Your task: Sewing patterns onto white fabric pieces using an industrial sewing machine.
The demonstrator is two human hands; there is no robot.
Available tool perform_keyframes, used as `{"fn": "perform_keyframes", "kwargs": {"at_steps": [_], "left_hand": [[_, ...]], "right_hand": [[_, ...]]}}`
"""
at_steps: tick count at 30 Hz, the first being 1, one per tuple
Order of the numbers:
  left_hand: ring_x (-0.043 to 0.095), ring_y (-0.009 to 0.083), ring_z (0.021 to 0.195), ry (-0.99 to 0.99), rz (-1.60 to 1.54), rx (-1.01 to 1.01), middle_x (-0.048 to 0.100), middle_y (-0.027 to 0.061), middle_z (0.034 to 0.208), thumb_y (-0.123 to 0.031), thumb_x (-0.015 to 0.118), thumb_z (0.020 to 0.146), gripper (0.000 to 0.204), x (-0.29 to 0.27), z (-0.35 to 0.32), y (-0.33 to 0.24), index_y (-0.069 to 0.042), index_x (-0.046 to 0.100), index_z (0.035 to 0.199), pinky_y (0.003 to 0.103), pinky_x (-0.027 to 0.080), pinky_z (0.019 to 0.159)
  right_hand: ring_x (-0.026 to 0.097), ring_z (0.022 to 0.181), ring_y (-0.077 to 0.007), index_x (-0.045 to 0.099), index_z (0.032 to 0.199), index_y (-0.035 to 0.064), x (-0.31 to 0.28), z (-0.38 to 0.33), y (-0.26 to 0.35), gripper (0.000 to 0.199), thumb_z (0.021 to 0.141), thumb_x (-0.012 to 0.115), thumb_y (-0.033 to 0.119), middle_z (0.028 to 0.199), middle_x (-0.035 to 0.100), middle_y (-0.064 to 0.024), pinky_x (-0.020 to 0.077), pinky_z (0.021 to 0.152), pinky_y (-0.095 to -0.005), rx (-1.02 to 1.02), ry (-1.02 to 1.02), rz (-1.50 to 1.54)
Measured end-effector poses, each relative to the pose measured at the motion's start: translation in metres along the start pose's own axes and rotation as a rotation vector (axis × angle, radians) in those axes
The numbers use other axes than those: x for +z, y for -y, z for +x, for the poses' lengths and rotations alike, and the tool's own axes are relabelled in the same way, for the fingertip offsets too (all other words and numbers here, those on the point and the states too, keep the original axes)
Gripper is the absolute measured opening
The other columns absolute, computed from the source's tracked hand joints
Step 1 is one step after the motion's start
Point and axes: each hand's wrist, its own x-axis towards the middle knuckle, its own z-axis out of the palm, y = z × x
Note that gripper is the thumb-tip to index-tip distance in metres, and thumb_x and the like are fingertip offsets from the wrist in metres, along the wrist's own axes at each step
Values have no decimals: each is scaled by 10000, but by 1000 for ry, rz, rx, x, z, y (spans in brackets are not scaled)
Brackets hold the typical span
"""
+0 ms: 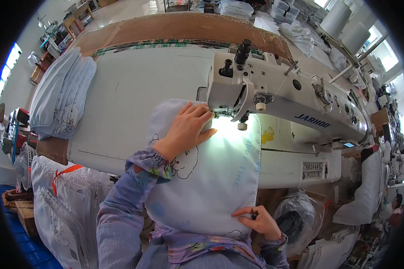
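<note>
the left hand (187, 130) lies flat and open on a pale blue printed fabric piece (211, 179), fingers spread and pointing toward the needle area of a white sewing machine (274, 96); its fingertips (206, 112) sit just beside the machine head, touching the cloth; the fabric piece lies on the white machine table (130, 98), its far end under the machine head where a lamp throws a bright patch, its near end hanging over the table edge toward the person; a cartoon outline shows on the cloth beside the wrist, under a patterned purple sleeve cuff (150, 161); the right hand (258, 220) pinches the near lower corner of the fabric piece, thumb and fingers closed on its edge; a stack of similar pale blue pieces (60, 96) rests on the table's left end, well apart from both hands; clear bags of more printed cloth (63, 206) stand below the table on the left.
</note>
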Motion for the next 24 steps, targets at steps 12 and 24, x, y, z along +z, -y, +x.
{"fn": "perform_keyframes", "kwargs": {"at_steps": [12, 24], "left_hand": [[603, 332, 1118, -89, 23, 27, 659, 109, 1149, -323, 733, 909, 347, -2, -2, -8, -70, 662, 1137, 459, 455, 1031], [629, 302, 1057, -212, -128, -37, 693, 53, 1122, -122, 757, 873, 248, 3, -26, -26, -54, 722, 1109, 407, 512, 922]], "right_hand": [[649, 1015, -109, 744, 1115, -23, -21, -8, -5, 249, 890, 688, 68, 1098, 740, -63, 472, 951, -270, -144, -238, 265], [666, 945, -426, 608, 1102, -32, -104, 202, 134, 236, 995, 588, 178, 1014, 676, -252, 523, 767, -534, -343, -746, -1344]]}}
